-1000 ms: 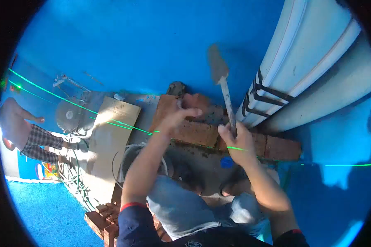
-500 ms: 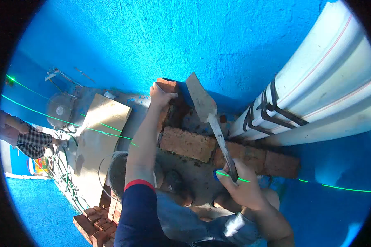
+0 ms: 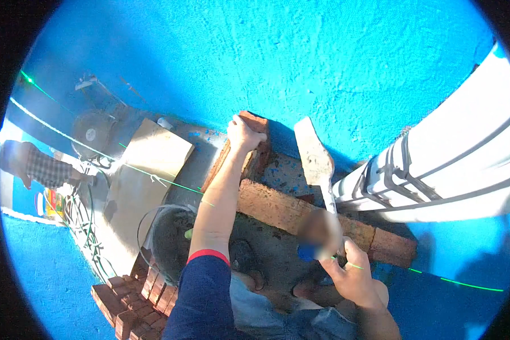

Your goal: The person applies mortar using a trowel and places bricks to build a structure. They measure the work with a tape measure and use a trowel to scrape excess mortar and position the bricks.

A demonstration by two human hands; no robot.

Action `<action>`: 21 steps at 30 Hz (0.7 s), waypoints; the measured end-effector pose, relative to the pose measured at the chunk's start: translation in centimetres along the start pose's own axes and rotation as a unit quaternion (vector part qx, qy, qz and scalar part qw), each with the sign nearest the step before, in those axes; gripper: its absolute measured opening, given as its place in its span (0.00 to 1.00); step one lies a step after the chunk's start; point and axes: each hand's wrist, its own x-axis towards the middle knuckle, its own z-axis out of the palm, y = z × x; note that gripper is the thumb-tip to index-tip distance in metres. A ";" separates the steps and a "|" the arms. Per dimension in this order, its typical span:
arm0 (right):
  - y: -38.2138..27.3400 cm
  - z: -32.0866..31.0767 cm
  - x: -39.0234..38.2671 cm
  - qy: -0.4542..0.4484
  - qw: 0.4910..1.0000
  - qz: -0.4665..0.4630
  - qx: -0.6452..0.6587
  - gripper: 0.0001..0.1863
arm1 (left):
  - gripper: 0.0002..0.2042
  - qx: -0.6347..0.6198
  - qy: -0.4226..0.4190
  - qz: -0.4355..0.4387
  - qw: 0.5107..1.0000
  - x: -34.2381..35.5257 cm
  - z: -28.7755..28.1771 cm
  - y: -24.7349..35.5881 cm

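My left hand (image 3: 243, 136) is closed on a red brick (image 3: 256, 121) set against the blue wall (image 3: 289, 56), at the far end of a short brick course. My right hand (image 3: 351, 272) grips the handle of a trowel (image 3: 314, 153), whose flat, dirty blade points up toward the wall, right of that brick. A row of laid bricks (image 3: 266, 198) runs to the right below the trowel. Beside my left forearm stands a bucket (image 3: 167, 238) with a wire handle. A blurred patch hides part of the row near the trowel handle.
Bundled white pipes (image 3: 442, 147) with black straps stand at right. A pale board (image 3: 133, 181) lies left, near tangled green hose (image 3: 93, 238) and a round grey object (image 3: 90, 136). Another person (image 3: 34, 164) is at far left. Stacked bricks (image 3: 122, 309) sit lower left. Green laser lines cross the scene.
My left hand has moved up to the wall and taken hold of the brick there. The trowel blade first dropped lower, then shifted right and slightly down with my right hand.
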 end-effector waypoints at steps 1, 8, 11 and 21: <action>-0.1 0.1 0.1 -0.001 1.000 0.003 0.010 0.12 | 0.59 -0.002 -0.001 -0.006 1.000 -0.1 0.1 0.0; -0.3 0.3 0.3 -0.013 0.999 0.020 -0.033 0.14 | 0.60 -0.019 0.080 0.024 0.996 -1.6 2.1 -0.6; -0.1 0.3 0.5 -0.008 0.998 -0.006 -0.056 0.14 | 0.57 -0.046 0.093 0.026 0.994 -1.9 1.9 -0.8; 0.4 0.4 -0.1 0.146 0.978 -0.120 -0.089 0.18 | 0.52 -0.184 0.070 0.341 0.919 -11.9 -10.6 1.9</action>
